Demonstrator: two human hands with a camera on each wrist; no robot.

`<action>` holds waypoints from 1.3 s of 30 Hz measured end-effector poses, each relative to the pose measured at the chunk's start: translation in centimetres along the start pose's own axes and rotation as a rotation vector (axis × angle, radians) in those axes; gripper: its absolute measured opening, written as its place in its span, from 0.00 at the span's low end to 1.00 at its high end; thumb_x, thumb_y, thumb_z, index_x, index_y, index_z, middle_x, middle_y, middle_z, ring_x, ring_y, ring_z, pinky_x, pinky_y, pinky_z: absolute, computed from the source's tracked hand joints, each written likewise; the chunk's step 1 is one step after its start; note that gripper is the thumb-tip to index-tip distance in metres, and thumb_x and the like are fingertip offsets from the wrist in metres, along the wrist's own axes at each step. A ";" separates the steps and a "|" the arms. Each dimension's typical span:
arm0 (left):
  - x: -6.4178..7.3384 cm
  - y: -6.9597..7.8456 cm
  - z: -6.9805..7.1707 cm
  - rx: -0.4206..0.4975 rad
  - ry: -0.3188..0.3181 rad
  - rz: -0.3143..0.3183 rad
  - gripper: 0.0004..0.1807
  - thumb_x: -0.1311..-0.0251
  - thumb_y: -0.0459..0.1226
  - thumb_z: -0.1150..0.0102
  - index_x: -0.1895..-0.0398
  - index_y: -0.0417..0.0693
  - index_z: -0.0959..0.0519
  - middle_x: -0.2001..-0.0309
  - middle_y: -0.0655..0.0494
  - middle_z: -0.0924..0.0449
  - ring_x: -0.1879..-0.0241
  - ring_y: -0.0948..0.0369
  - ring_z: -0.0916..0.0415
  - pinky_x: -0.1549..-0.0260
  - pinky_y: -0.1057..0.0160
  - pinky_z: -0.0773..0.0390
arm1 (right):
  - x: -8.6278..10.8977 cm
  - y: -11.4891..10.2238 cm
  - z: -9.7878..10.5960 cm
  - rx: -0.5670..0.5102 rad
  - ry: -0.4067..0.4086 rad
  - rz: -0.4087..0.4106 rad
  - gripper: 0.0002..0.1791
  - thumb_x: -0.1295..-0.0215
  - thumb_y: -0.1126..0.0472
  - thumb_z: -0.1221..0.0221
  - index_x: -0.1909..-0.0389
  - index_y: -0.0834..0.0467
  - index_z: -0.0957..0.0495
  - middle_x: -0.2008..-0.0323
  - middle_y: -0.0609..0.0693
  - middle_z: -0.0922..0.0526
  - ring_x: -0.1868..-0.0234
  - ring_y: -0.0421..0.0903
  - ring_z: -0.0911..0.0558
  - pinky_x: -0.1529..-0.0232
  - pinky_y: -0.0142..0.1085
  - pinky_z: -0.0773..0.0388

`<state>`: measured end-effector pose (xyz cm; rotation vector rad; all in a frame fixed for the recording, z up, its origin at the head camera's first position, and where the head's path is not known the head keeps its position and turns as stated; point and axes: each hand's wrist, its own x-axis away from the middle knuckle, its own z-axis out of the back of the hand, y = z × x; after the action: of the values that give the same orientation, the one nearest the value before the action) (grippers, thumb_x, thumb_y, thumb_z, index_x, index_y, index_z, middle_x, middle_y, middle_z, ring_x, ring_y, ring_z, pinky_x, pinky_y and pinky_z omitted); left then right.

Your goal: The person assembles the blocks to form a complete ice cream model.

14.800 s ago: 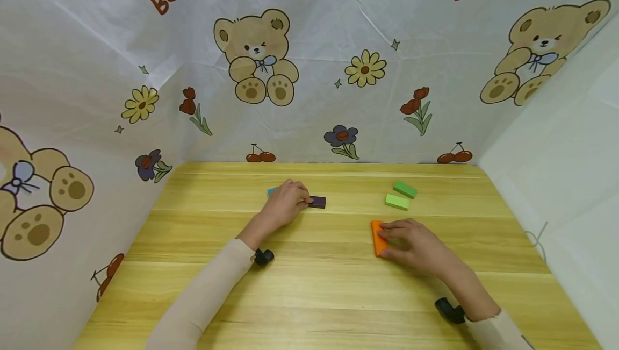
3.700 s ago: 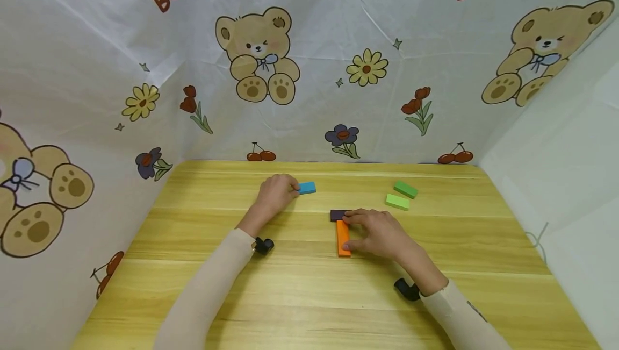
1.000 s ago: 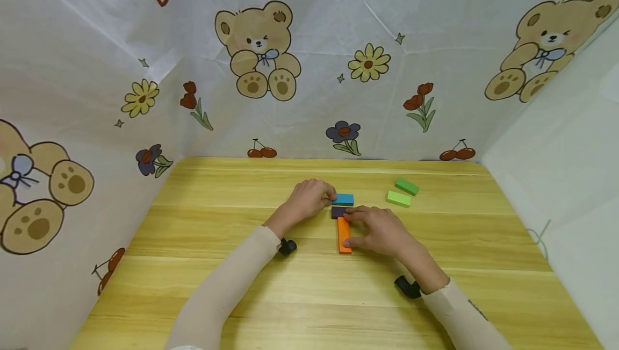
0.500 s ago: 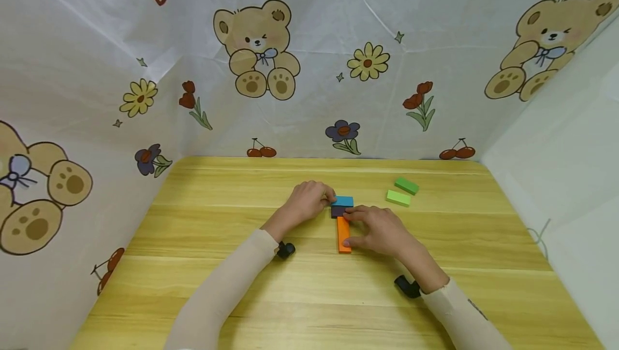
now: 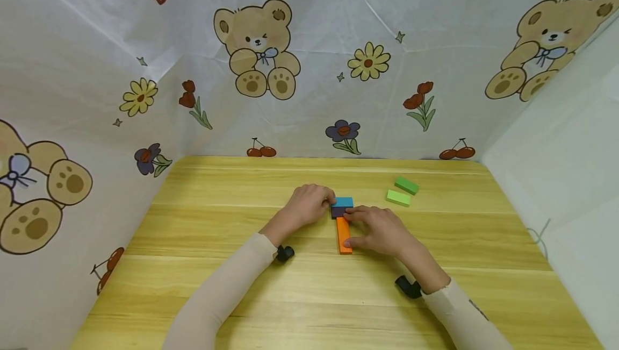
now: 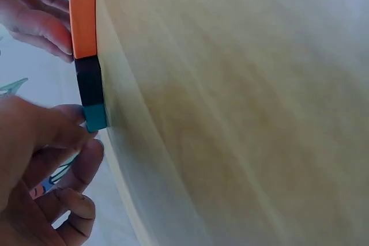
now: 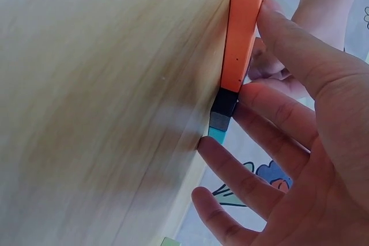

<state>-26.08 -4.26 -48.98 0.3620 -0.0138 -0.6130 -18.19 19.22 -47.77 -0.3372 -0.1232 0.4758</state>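
Observation:
Three blocks form a line on the wooden table: a blue block [image 5: 344, 201] at the far end, a dark purple block [image 5: 338, 213] against it, and a long orange block [image 5: 344, 236] set endwise nearer the person. The left hand [image 5: 307, 203] pinches the blue block's left end between thumb and fingers. Spread fingers of the right hand [image 5: 379, 230] touch the row from the right; its thumb [image 7: 274, 15] lies on the orange block's side. Its index fingertip rests where orange meets dark purple. In the left wrist view the blue block [image 6: 95, 117] sits flush with the dark one.
A light green block [image 5: 398, 198] and a darker green block [image 5: 407, 185] lie to the back right on the table [image 5: 309, 296]. A white cloth printed with bears [image 5: 256, 49] hangs behind, at the table's back edge. Black camera mounts [image 5: 285, 254] stick out at the wrists.
The dark block came to the orange block's end, then the left hand brought the blue block rightward and slid it against the dark one. The orange block moved left earlier.

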 end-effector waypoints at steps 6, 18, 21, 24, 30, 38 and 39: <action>0.3 0.7 -0.1 -0.073 -0.041 -0.011 0.12 0.26 0.49 0.36 0.47 0.58 0.11 0.43 0.63 0.13 0.53 0.61 0.17 0.58 0.59 0.14 | 0.2 0.1 0.0 -0.012 0.009 0.005 0.39 0.38 0.35 0.26 0.30 0.50 0.17 0.28 0.51 0.19 0.28 0.61 0.19 0.31 0.66 0.26; 0.5 0.9 -0.2 -0.058 -0.053 -0.009 0.19 0.25 0.54 0.36 0.37 0.62 0.13 0.38 0.63 0.16 0.44 0.58 0.17 0.48 0.53 0.13 | 0.5 0.1 -0.1 -0.054 -0.023 0.009 0.38 0.32 0.39 0.28 0.25 0.50 0.22 0.25 0.53 0.22 0.27 0.63 0.22 0.29 0.68 0.29; 0.5 0.9 -0.1 -0.044 -0.060 -0.005 0.20 0.25 0.54 0.35 0.36 0.64 0.13 0.38 0.63 0.16 0.43 0.58 0.18 0.49 0.53 0.13 | 0.7 0.0 -0.2 -0.046 -0.028 0.024 0.38 0.30 0.41 0.30 0.23 0.47 0.25 0.24 0.54 0.22 0.27 0.64 0.22 0.30 0.70 0.29; 0.4 0.9 0.0 -0.041 -0.063 -0.007 0.19 0.26 0.53 0.35 0.37 0.64 0.12 0.39 0.64 0.16 0.45 0.59 0.18 0.51 0.54 0.13 | 0.9 -0.1 -0.2 -0.031 -0.037 0.037 0.36 0.28 0.41 0.32 0.22 0.43 0.26 0.23 0.53 0.24 0.26 0.65 0.23 0.31 0.71 0.29; 0.3 0.8 -0.1 -0.034 -0.074 -0.004 0.19 0.26 0.53 0.35 0.37 0.65 0.12 0.39 0.64 0.17 0.44 0.59 0.17 0.52 0.55 0.13 | 1.0 -0.2 0.0 -0.008 -0.043 0.041 0.32 0.27 0.40 0.33 0.25 0.42 0.23 0.21 0.53 0.26 0.25 0.65 0.24 0.31 0.72 0.30; 0.4 1.0 -0.1 -0.052 -0.073 -0.009 0.19 0.25 0.53 0.35 0.36 0.64 0.13 0.37 0.63 0.17 0.43 0.58 0.19 0.53 0.56 0.14 | 1.0 -0.2 0.1 -0.011 -0.046 0.035 0.31 0.26 0.41 0.33 0.26 0.43 0.22 0.22 0.54 0.26 0.25 0.65 0.24 0.31 0.71 0.30; 0.5 1.1 -0.1 -0.060 -0.070 -0.011 0.19 0.25 0.53 0.36 0.36 0.64 0.13 0.36 0.63 0.18 0.43 0.58 0.20 0.53 0.56 0.14 | 0.9 -0.2 0.0 -0.008 -0.043 0.038 0.31 0.27 0.41 0.33 0.26 0.43 0.21 0.22 0.54 0.26 0.26 0.65 0.23 0.31 0.71 0.30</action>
<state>-25.07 -3.64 -48.71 0.2829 -0.0601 -0.6354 -17.28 19.49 -47.63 -0.3383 -0.1604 0.5208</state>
